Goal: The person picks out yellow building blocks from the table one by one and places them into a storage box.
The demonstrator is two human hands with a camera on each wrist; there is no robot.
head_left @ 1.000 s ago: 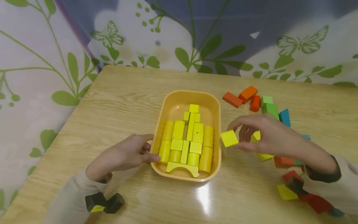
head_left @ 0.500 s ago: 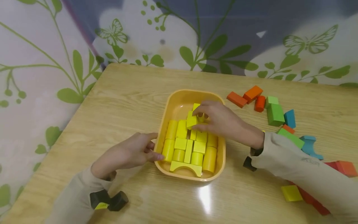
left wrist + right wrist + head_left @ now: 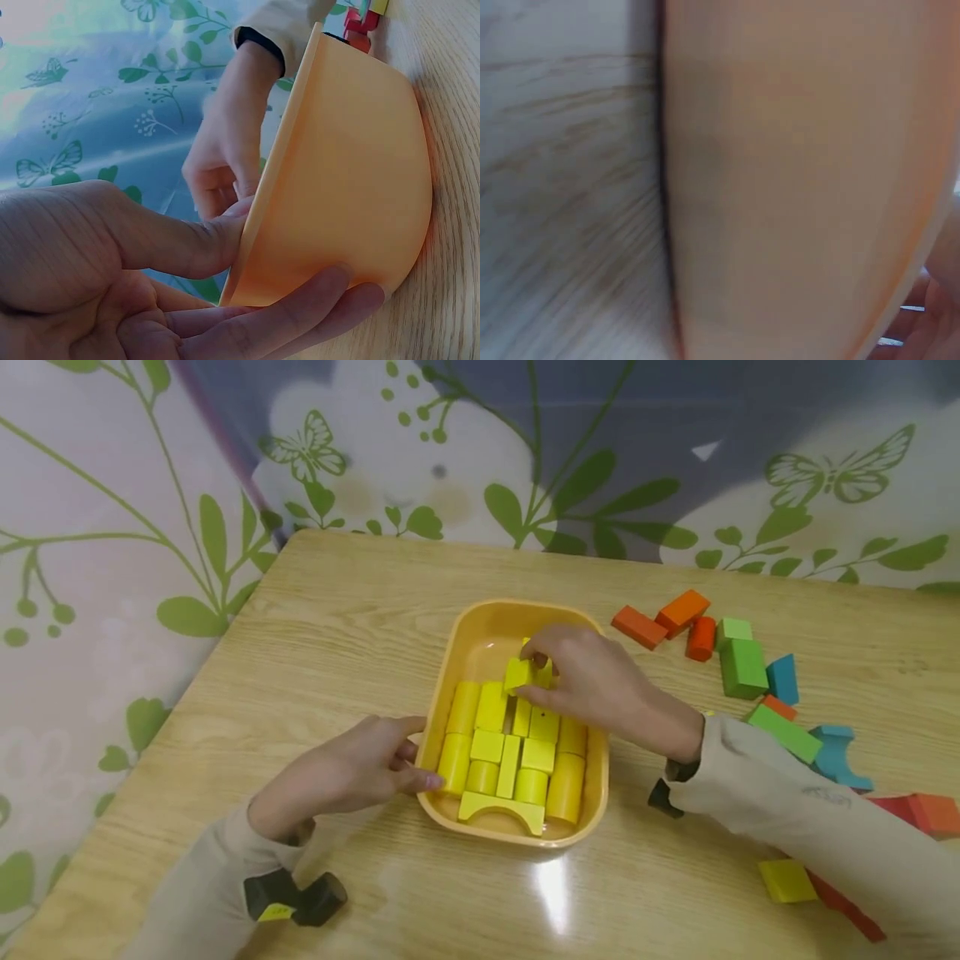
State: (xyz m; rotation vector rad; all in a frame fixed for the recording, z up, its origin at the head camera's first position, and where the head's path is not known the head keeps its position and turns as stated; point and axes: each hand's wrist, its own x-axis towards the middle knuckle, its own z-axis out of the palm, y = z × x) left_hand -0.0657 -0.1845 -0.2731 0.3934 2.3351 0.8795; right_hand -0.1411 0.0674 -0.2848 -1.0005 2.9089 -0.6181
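Note:
My right hand (image 3: 600,681) pinches a yellow block (image 3: 517,675) over the far half of the orange-yellow plastic tub (image 3: 474,647). Below it in the tub lie several yellow blocks laid out flat: cylinders (image 3: 565,787) along both sides, cuboids (image 3: 492,705), and an arch block (image 3: 469,804) at the near end. The hand covers the blocks at the far tip. With its thumb over the rim and its fingers against the outer wall, my left hand (image 3: 352,768) grips the tub's left side; the left wrist view shows this hold on the tub wall (image 3: 352,165).
Loose blocks lie right of the tub: orange (image 3: 683,612), green (image 3: 743,668), blue (image 3: 834,756) and red (image 3: 892,810). A yellow block (image 3: 786,881) lies near the right forearm. A patterned wall stands behind the wooden table (image 3: 360,635). The tub's side (image 3: 795,180) fills much of the right wrist view.
My right hand has moved left with the yellow block, from beside the tub to over the blocks inside it. My left hand keeps its grip on the rim.

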